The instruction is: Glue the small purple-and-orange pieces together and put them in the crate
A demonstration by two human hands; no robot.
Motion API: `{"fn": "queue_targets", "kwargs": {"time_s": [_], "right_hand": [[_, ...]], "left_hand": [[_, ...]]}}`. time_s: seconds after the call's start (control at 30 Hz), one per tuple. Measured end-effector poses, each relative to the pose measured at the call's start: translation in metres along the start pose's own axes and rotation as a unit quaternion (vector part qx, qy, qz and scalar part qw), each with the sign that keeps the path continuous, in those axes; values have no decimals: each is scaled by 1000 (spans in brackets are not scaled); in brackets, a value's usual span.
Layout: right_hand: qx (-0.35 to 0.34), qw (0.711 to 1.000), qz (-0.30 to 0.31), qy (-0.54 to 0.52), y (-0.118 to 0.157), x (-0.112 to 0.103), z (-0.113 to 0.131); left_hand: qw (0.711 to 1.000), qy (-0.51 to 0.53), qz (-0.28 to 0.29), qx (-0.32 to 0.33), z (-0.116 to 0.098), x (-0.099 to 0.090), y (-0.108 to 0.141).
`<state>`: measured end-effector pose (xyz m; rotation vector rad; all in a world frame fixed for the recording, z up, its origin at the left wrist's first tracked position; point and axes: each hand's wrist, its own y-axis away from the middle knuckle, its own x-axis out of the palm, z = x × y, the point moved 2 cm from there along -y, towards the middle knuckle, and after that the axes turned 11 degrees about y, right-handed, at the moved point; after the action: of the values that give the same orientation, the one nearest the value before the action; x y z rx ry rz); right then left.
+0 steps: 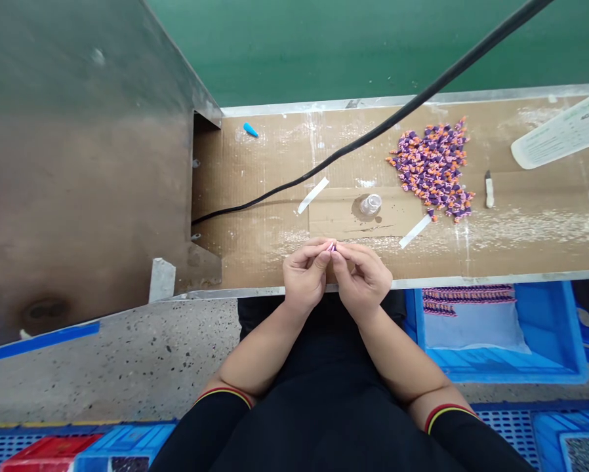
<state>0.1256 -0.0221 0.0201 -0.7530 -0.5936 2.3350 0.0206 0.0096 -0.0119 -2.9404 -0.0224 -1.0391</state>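
Nearest to me, low on the right below the bench, I have a blue tray (471, 362), with a pale sheet (471, 334) inside bearing rows of tiny pieces (471, 296). At the near edge of the cardboard-covered bench (255, 246), my left hand (305, 274) and right hand (364, 278) meet, both pinching a small purple piece (332, 248) between thumbs and fingertips. The fingers hide most of it. I judge it very light; whether it is stiff or soft I can't tell. With so little surface to grip, I'd take it by opposite sides, lightly, since a hard squeeze could mark it or shoot it out. Just beyond sits a clear cup (370, 204) on a damp-looking patch (357, 211); wet fingertips would make the piece slippery. Farther, to the right, lies a pile of purple-and-orange pieces (432, 170), heaped closely enough that I'd pick one from its edge.
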Motion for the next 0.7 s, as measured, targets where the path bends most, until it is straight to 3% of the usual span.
{"fn": "queue_targets", "kwargs": {"time_s": [0.23, 0.43, 0.7], "right_hand": [[21, 1000, 12, -10, -5, -10, 3], [33, 998, 23, -38, -4, -13, 7], [32, 999, 20, -37, -2, -13, 8]], "left_hand": [[990, -86, 72, 89, -7, 0, 7], [965, -125, 120, 198, -10, -2, 10], [962, -102, 130, 217, -7, -1, 10]]}}
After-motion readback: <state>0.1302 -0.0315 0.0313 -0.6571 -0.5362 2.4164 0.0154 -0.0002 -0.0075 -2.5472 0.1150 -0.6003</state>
